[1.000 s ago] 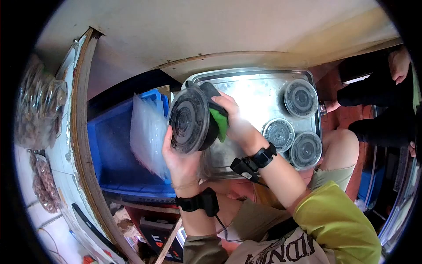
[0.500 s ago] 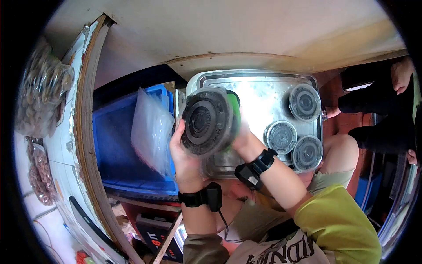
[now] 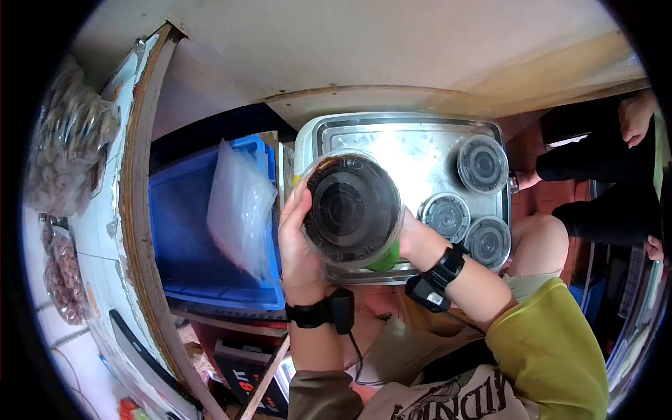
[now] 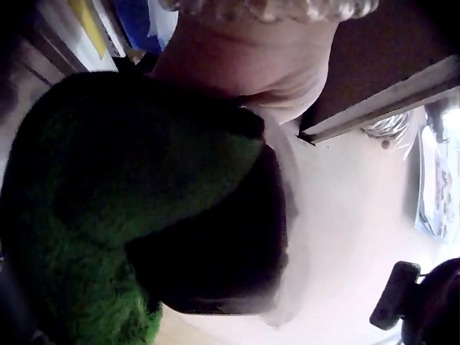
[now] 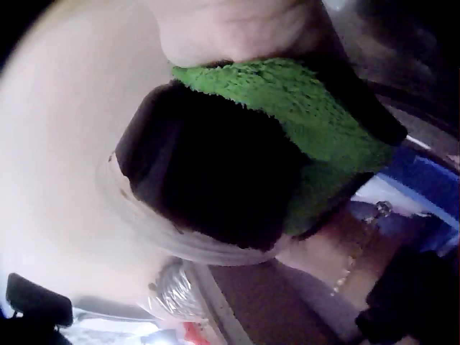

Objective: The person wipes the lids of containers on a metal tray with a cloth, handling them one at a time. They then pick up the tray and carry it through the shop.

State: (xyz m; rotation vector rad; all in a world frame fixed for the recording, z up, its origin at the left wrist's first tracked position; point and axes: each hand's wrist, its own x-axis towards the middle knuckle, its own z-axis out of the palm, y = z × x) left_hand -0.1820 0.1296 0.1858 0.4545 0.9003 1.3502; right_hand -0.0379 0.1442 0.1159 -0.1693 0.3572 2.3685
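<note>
A round lidded bowl [image 3: 353,210], dark inside under a clear plastic lid, is held up over the left part of the metal tray, its lid facing the head camera. My left hand [image 3: 297,234] grips its left side, fingertips over the lid's edge. My right hand [image 3: 413,238] is at the bowl's lower right, its fingers hidden behind the bowl in the head view. A green cloth [image 5: 316,122] lies against the bowl's side and underside, under the right hand in the right wrist view. The same cloth [image 4: 86,194] fills much of the left wrist view.
Three more lidded bowls, one at the back [image 3: 483,164] and two nearer, a small one [image 3: 445,218] and a larger one [image 3: 488,243], stand on the metal tray [image 3: 413,136]. Left is a blue crate [image 3: 189,273] with clear plastic bags [image 3: 241,203]. Another person's hand [image 3: 635,120] is far right.
The bowl has moved right and slightly nearer, and its lid has turned from sideways to face the head camera. The right hand has slid from the bowl's upper right to its lower right with the cloth.
</note>
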